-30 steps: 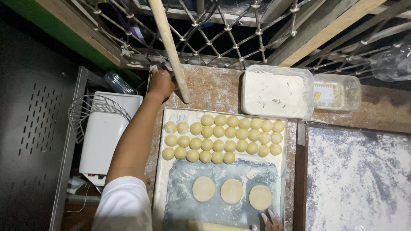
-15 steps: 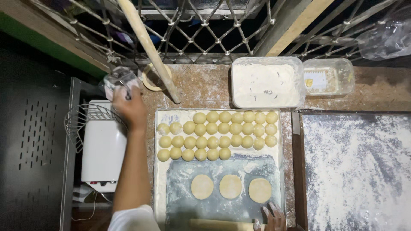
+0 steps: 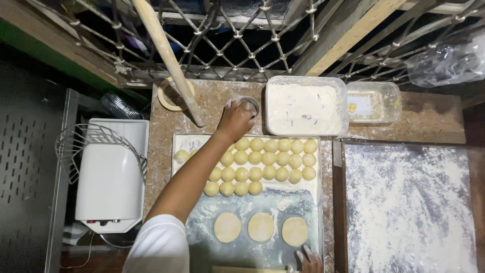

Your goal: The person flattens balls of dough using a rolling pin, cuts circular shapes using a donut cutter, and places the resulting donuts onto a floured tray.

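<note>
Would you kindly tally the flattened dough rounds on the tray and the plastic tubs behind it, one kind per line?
Flattened dough rounds: 3
Plastic tubs: 2
Total: 5

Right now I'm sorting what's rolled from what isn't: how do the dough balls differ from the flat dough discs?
The dough balls are small and rounded; the flat dough discs are wider and pressed flat. The balls are many, packed touching in rows near the left hand; the discs are only three, spaced apart in one row near the right hand. Both are the same pale yellow and lie on the floured board.
</note>
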